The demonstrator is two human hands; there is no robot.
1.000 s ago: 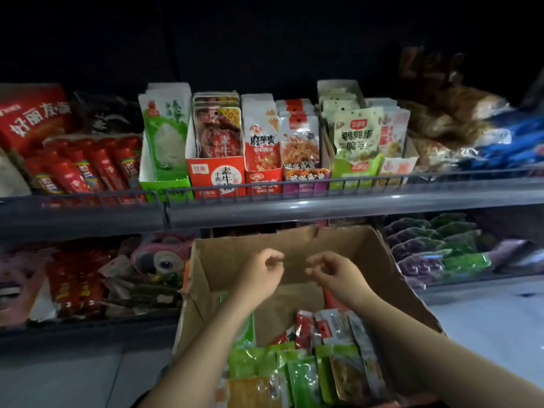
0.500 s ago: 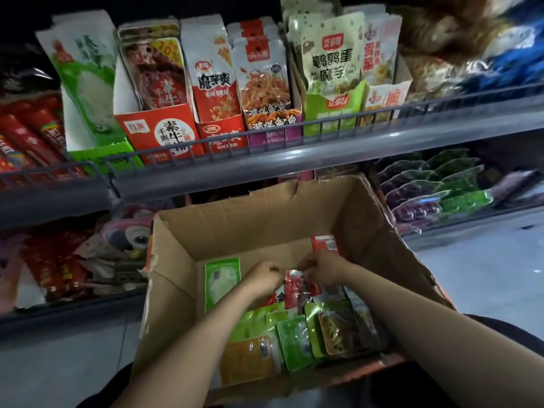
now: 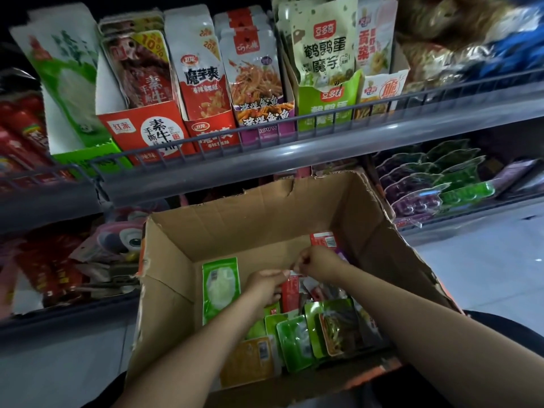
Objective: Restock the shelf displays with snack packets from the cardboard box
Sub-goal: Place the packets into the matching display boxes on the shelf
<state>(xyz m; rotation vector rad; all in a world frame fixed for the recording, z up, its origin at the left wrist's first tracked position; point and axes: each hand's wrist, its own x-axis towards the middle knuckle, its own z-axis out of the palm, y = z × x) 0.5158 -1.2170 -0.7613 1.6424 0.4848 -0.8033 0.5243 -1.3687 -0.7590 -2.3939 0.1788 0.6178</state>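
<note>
An open cardboard box (image 3: 265, 228) sits in front of me below the shelf. It holds several snack packets: green ones (image 3: 294, 340), a yellow one (image 3: 250, 360), and a green-white packet (image 3: 220, 287) leaning on its left wall. Both hands are inside the box. My left hand (image 3: 265, 284) grips the top of a red packet (image 3: 290, 295) standing among the others. My right hand (image 3: 316, 262) pinches the top edge of the same cluster of red packets. Another red packet (image 3: 323, 240) leans on the back wall.
The upper shelf rail (image 3: 265, 148) carries display cartons: green (image 3: 88, 154), red (image 3: 147, 134), purple (image 3: 265, 113) and lime green (image 3: 326, 104), all with packets. Purple and green packs (image 3: 426, 184) lie on the lower right shelf, red wrappers (image 3: 53, 269) lower left.
My view has tilted down and moved nearer the shelf. Both hands dropped from above the box into it and closed on the red packets.
</note>
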